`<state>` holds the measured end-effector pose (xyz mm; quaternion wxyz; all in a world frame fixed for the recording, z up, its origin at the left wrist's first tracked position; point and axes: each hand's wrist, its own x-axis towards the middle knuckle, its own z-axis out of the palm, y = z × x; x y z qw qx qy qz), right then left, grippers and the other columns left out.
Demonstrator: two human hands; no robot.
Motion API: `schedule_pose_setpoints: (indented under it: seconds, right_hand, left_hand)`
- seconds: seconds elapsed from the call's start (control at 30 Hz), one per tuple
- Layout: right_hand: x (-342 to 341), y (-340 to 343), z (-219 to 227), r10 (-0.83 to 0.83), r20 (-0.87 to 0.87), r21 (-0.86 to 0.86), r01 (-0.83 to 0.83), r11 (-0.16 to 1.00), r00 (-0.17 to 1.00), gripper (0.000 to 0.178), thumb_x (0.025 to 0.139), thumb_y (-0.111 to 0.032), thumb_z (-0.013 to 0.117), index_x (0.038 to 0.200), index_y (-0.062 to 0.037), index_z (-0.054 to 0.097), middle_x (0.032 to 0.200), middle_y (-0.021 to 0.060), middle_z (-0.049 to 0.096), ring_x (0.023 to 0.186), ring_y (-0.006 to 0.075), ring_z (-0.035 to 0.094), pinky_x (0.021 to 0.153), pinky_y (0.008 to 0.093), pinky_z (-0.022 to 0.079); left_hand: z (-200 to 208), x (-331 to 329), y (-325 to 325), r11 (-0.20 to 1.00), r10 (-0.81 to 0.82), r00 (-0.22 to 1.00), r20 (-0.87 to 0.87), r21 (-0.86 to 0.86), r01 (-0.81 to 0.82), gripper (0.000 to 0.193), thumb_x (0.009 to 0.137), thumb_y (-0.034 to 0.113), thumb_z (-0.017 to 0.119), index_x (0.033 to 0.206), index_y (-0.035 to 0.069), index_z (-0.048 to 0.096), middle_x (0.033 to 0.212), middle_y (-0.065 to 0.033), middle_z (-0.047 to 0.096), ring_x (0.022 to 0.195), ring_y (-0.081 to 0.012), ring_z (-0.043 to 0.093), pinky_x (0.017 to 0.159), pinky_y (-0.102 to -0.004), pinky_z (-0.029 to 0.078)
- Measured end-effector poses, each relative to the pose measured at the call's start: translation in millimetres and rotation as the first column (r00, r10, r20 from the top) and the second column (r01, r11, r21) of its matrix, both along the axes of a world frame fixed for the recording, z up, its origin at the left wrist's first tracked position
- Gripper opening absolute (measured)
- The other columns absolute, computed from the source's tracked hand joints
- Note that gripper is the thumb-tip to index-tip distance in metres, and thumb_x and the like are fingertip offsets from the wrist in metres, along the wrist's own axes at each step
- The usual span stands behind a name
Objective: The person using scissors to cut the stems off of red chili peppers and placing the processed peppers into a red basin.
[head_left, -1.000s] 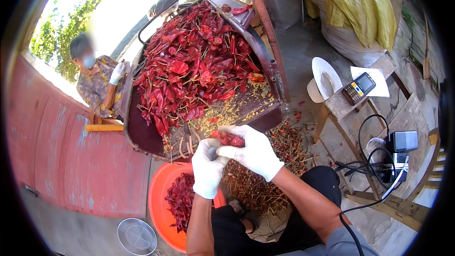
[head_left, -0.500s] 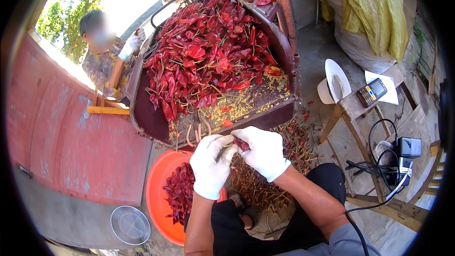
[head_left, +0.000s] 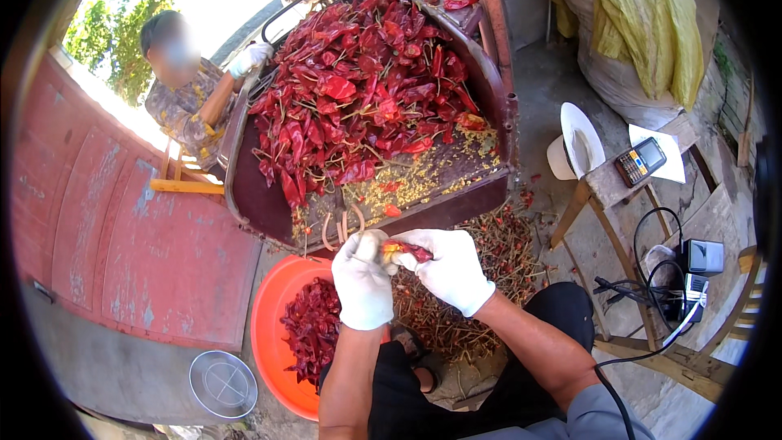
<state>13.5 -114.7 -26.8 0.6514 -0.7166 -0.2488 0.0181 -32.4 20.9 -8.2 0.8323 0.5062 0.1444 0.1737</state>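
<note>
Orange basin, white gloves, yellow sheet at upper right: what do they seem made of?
Orange basin: likely plastic, with a smooth, evenly coloured wall. White gloves: probably thin fabric, matte, softly creased; a coating can't be ruled out. Yellow sheet: perhaps woven plastic, faint sheen, creased folds.

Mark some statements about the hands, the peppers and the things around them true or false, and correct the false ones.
1. The right grip holds a red pepper. True.
2. Both grips are bare. False: the right grip and the left grip wear white gloves.
3. A pepper heap lies in the cart. True.
4. Loose peppers lie in the orange basin. True.
5. The round grey tray is right of the basin. False: the round grey tray is to its left.
6. The handheld device lies on the ground. False: the handheld device rests on the wooden bench.
</note>
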Motion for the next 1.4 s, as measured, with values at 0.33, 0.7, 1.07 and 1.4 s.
schedule_pose_setpoints:
  seconds: [0.33,0.7,1.07,1.4]
  right_hand:
    - [10.7,-6.6,-0.3,0.208,-0.370,0.240,-0.123,0.963,0.906,0.030,0.090,-0.011,0.071,0.117,0.0014,0.069,0.081,0.0048,0.069,0.069,0.0064,0.060,0.062,0.0248,0.050]
    - [24.8,-14.4,6.1,0.173,-0.352,0.034,-0.172,0.984,0.920,0.033,0.087,-0.018,0.075,0.117,-0.0062,0.072,0.094,0.0091,0.075,0.082,0.0084,0.066,0.080,0.0278,0.054]
    - [35.5,-9.0,-0.9,0.042,-0.426,-0.038,-0.065,0.997,0.904,0.043,0.084,-0.039,0.073,0.117,-0.0119,0.072,0.099,0.0174,0.073,0.091,0.0323,0.071,0.083,0.0377,0.055]
    - [29.2,7.3,-17.6,-0.061,-0.456,0.213,0.175,0.961,0.888,0.041,0.088,-0.020,0.076,0.123,-0.0019,0.067,0.080,0.0019,0.068,0.067,0.0086,0.060,0.060,0.0250,0.050]
  left_hand:
    - [-17.5,39.6,49.1,0.801,-0.004,0.853,-0.522,0.509,0.315,0.026,0.095,0.029,0.069,0.091,0.004,0.070,0.078,-0.0022,0.065,0.056,-0.0071,0.054,0.046,-0.0228,0.039]
    - [-45.1,163.6,103.1,-0.255,0.418,0.849,-0.322,0.856,0.450,0.056,0.089,0.031,0.067,0.142,0.020,0.051,0.109,-0.0178,0.066,0.098,-0.0358,0.067,0.087,-0.0460,0.052]
    - [-54.1,145.3,112.7,-0.325,0.339,0.940,0.040,0.943,0.077,0.025,0.074,0.021,0.081,0.090,0.007,0.068,0.091,-0.0130,0.064,0.084,-0.0328,0.064,0.074,-0.0426,0.051]
    - [-2.2,40.6,4.2,0.431,0.201,0.979,-0.025,0.900,-0.066,0.028,0.073,0.003,0.084,0.095,-0.001,0.066,0.090,-0.0060,0.065,0.075,-0.0131,0.063,0.069,-0.0267,0.052]
